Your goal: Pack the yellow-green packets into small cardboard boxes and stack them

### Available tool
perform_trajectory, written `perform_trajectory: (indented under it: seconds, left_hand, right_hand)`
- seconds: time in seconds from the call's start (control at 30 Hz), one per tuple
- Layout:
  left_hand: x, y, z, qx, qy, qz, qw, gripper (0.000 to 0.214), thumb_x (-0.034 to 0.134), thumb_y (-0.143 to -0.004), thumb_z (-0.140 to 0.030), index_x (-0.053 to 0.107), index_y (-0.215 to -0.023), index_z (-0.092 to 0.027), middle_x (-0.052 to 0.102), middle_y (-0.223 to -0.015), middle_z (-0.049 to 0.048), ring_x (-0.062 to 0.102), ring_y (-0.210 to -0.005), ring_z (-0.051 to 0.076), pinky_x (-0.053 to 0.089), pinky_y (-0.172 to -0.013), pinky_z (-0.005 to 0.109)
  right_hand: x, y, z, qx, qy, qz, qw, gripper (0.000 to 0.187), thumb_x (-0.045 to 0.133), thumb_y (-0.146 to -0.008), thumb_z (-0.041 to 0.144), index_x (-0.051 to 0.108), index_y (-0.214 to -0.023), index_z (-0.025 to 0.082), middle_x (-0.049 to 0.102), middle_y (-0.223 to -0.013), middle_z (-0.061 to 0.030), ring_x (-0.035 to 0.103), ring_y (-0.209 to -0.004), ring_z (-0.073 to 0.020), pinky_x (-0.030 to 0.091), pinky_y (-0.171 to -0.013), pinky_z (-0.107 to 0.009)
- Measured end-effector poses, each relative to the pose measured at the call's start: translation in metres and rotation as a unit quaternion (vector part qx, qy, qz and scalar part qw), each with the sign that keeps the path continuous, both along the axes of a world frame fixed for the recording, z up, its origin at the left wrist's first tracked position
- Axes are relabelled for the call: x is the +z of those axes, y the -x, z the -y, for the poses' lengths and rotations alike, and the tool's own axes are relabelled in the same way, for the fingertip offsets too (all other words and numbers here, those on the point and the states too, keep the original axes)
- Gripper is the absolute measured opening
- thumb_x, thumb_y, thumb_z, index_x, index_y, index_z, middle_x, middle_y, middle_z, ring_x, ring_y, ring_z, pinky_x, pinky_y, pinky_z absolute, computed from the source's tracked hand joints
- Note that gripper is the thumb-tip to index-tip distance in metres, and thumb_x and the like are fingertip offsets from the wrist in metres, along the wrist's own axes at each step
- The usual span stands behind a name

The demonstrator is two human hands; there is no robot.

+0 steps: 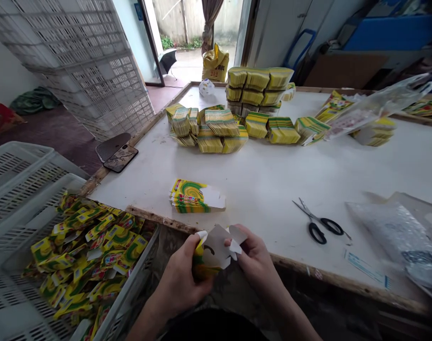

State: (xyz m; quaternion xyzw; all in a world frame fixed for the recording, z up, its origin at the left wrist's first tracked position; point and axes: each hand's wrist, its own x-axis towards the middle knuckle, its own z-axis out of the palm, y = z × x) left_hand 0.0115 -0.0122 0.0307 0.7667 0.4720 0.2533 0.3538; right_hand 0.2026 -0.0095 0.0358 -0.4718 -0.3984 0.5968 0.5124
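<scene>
Just in front of the table's near edge, my left hand (182,270) is wrapped round a small yellow and green cardboard box (203,267). One end of the box faces up toward me, with pale inner flaps standing out. My right hand (253,258) pinches a white flap at that end between thumb and fingers. On the table just beyond lies a short stack of flattened boxes (191,196) in the same print, with white flaps pointing right. My palms hide part of the held box.
A white crate (138,265) at the left holds many folded yellow boxes (95,251). Scissors (319,221) and plastic packaging (393,232) lie on the right. Bundles of flat boxes (221,123) stand across the back. A phone (121,158) rests at the left edge near stacked crates (77,61).
</scene>
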Motion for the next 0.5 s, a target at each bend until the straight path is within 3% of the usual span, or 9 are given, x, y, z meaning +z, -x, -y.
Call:
perform_trajectory:
  seconds: [0.07, 0.2, 0.27, 0.37, 0.5]
  left_hand:
    - [-0.004, -0.004, 0.006, 0.014, -0.037, 0.029, 0.999, 0.064, 0.067, -0.071, -0.021, 0.035, -0.127, -0.025, 0.066, -0.1, 0.0025, 0.067, -0.081, 0.018, 0.055, -0.071, 0.026]
    - [-0.012, -0.01, 0.014, 0.084, -0.094, 0.044, 0.991, 0.064, 0.07, -0.071, -0.025, 0.037, -0.126, -0.022, 0.067, -0.101, 0.0055, 0.068, -0.083, 0.02, 0.057, -0.073, 0.029]
    - [-0.017, -0.01, 0.014, 0.115, -0.1, 0.051, 0.987, 0.069, 0.071, -0.073, -0.027, 0.034, -0.131, -0.021, 0.064, -0.111, 0.0092, 0.068, -0.094, 0.022, 0.057, -0.08, 0.032]
    - [-0.023, -0.009, 0.011, 0.13, -0.126, 0.056, 0.982, 0.08, 0.069, -0.077, -0.029, 0.023, -0.141, -0.022, 0.056, -0.126, 0.0141, 0.063, -0.109, 0.025, 0.055, -0.087, 0.036]
    - [-0.023, -0.008, 0.005, 0.07, -0.164, 0.034, 0.983, 0.069, 0.066, -0.079, -0.024, 0.03, -0.138, -0.025, 0.056, -0.114, 0.0091, 0.064, -0.097, 0.021, 0.056, -0.078, 0.032]
  right_hand:
    - [-0.005, 0.01, -0.001, -0.001, 0.091, -0.136, 0.987, 0.029, 0.077, -0.072, 0.042, 0.065, -0.078, 0.017, 0.061, -0.069, 0.0005, 0.054, -0.064, -0.0141, 0.043, -0.06, -0.024]
    - [-0.024, 0.033, 0.004, 0.057, 0.237, -0.319, 0.916, 0.038, 0.082, -0.065, 0.044, 0.069, -0.083, 0.014, 0.065, -0.068, -0.002, 0.058, -0.063, -0.0151, 0.047, -0.065, -0.026]
    - [-0.032, 0.037, 0.008, 0.06, 0.233, -0.339, 0.909, 0.037, 0.083, -0.064, 0.044, 0.069, -0.082, 0.015, 0.063, -0.066, -0.0005, 0.055, -0.06, -0.0129, 0.046, -0.062, -0.024]
    - [-0.033, 0.029, 0.01, 0.02, 0.18, -0.327, 0.928, 0.036, 0.085, -0.062, 0.045, 0.066, -0.074, 0.017, 0.055, -0.058, 0.0043, 0.046, -0.051, -0.0082, 0.04, -0.052, -0.019]
    - [-0.016, 0.013, 0.008, 0.039, 0.112, -0.249, 0.961, 0.035, 0.082, -0.067, 0.047, 0.067, -0.079, 0.018, 0.062, -0.068, 0.0012, 0.051, -0.06, -0.0102, 0.042, -0.059, -0.02]
